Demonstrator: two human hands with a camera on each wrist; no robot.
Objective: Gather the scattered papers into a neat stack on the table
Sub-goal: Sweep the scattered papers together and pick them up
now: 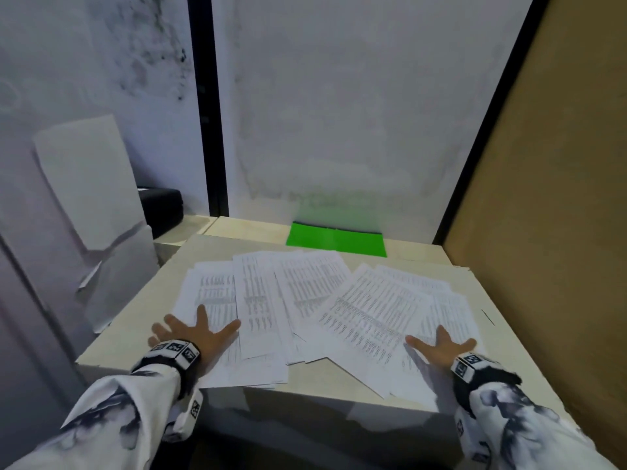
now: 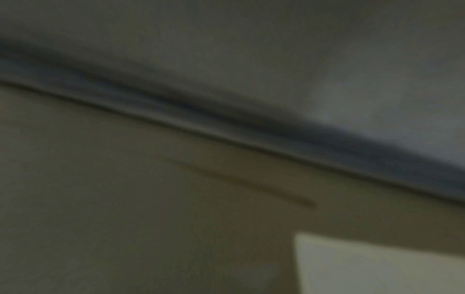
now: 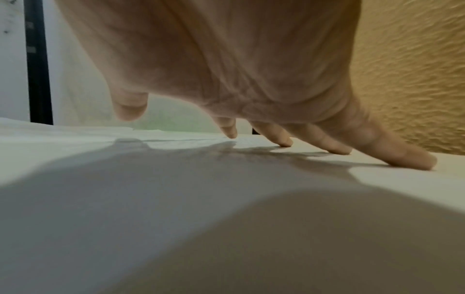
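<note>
Several printed white papers (image 1: 305, 307) lie fanned and overlapping across the cream table (image 1: 142, 307), some hanging over its near edge. My left hand (image 1: 195, 329) lies flat with fingers spread on the leftmost sheets. My right hand (image 1: 441, 344) rests with spread fingers on the rightmost sheets. In the right wrist view the straight fingertips (image 3: 412, 162) press down on the paper (image 3: 75, 143). The left wrist view is dark and blurred and shows no hand.
A green folder (image 1: 336, 239) lies at the back of the table against the white wall. A black box (image 1: 163, 212) sits at the back left behind leaning white boards (image 1: 88, 184). A tan wall (image 1: 543, 198) borders the right side.
</note>
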